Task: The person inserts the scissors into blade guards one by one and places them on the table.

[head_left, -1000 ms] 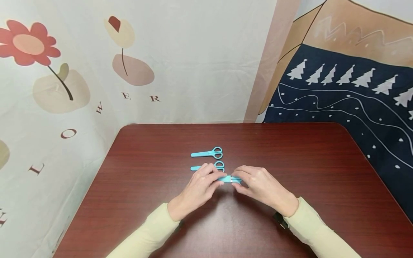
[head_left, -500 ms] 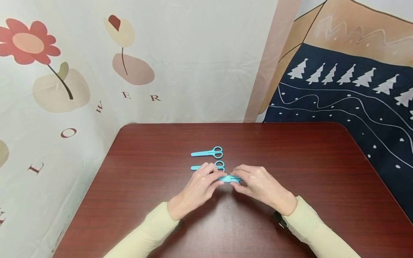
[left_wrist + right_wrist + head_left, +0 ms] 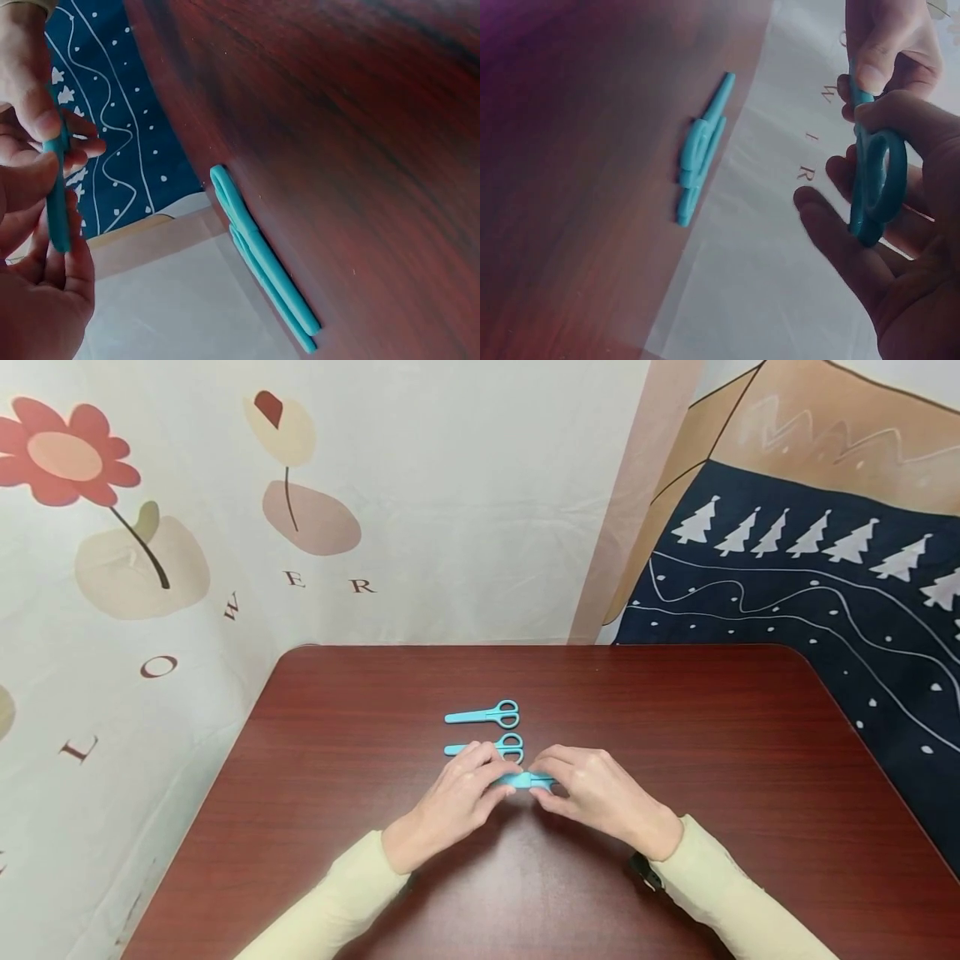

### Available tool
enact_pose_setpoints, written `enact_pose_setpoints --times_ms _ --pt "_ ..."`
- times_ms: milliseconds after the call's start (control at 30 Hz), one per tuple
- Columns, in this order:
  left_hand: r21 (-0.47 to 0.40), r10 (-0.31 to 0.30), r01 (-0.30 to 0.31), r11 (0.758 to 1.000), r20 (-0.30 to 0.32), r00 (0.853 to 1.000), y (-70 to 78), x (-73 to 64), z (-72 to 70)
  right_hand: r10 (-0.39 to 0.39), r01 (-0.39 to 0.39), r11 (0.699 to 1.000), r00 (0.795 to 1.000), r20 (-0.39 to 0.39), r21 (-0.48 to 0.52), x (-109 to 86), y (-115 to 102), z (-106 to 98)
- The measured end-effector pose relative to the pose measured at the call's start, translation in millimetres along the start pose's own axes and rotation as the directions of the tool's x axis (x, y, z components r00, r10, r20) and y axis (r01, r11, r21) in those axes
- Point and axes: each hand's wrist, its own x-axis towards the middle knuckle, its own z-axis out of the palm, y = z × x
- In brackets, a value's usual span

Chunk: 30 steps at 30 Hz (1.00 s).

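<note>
A pair of light-blue scissors (image 3: pixel 519 781) in a matching blade cover is held between both hands above the table. My left hand (image 3: pixel 459 802) pinches the covered blade end (image 3: pixel 57 217) between thumb and fingers. At the other end, my right hand (image 3: pixel 603 795) grips the scissors near the finger loops (image 3: pixel 891 180), its thumb on top. Cover and handle meet with no blade showing in the head view. Two more covered blue scissors lie just beyond the hands: the far pair (image 3: pixel 480 717) in full view, the nearer pair (image 3: pixel 512 748) partly hidden behind the left fingers.
The dark red-brown wooden table (image 3: pixel 360 710) has rounded far corners. Behind it hangs a pale curtain (image 3: pixel 465 510) with flower prints and letters. A navy cloth (image 3: pixel 750 585) with white trees hangs at the right.
One second ago a thin pale strip of blade showed between cover and handle; the gap has since closed. Both hands have shifted slightly left with the scissors. The two other pairs lie where they were.
</note>
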Motion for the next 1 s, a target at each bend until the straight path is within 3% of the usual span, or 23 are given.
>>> enact_pose_setpoints --times_ms 233,633,1000 --pt "-0.019 -0.054 0.055 0.998 0.087 0.995 0.5 -2.1 -6.1 0.011 -0.011 1.000 0.999 0.042 -0.020 -2.5 0 3" --pt "0.026 -0.014 0.011 1.000 0.088 0.996 -1.6 -6.4 -2.3 0.090 -0.090 0.996 0.989 0.114 -0.007 -5.3 -2 7" --pt "0.052 -0.086 0.081 0.995 0.115 0.990 -6.2 -14.1 -5.3 0.223 -0.223 0.975 0.967 0.125 -0.014 -11.3 4 -11"
